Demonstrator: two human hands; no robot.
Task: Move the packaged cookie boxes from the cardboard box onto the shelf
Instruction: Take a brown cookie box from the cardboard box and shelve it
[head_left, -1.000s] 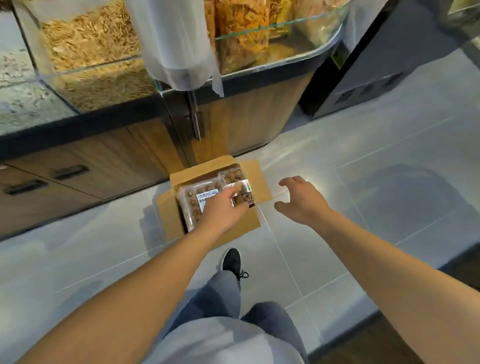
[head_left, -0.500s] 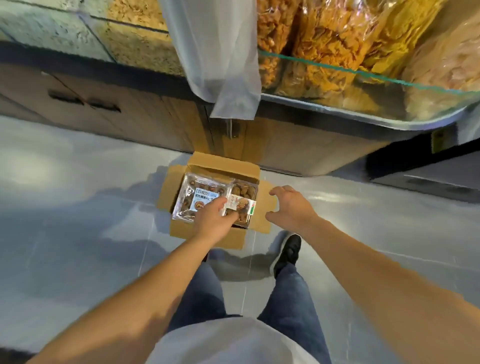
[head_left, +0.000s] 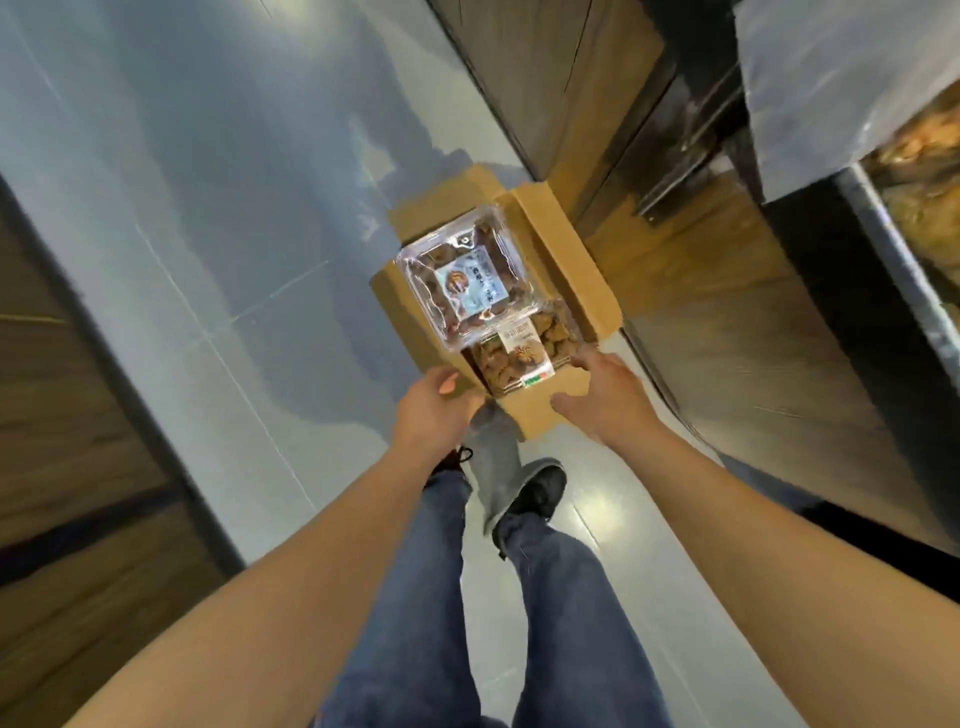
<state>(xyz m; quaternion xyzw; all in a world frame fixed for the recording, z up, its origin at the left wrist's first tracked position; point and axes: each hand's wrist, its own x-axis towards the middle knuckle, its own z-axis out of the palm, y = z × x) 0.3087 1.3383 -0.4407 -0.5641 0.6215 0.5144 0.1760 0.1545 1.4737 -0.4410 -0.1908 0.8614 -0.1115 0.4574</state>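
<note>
An open cardboard box (head_left: 563, 260) lies on the grey tiled floor. Two clear plastic cookie boxes are inside it. The farther one (head_left: 457, 280) carries a blue and white label, and the nearer one (head_left: 511, 358) has a white label and a green strip. My left hand (head_left: 434, 408) holds the near left corner of the cardboard box, thumb on top and fingers hidden. At the near right edge is my right hand (head_left: 597, 389), fingers spread, fingertips against the nearer cookie box. No shelf surface is clearly in view.
A wooden counter (head_left: 701, 312) with a glass display of snacks (head_left: 930, 171) runs along the right, close to the box. Another wooden unit (head_left: 78, 415) borders the aisle on the left. My legs and a black shoe (head_left: 537, 488) stand just behind the box.
The view has swung round and moved closer to the box. My left hand has left the cookie box for the cardboard box's near left corner. My right hand has reached the box's near right edge.
</note>
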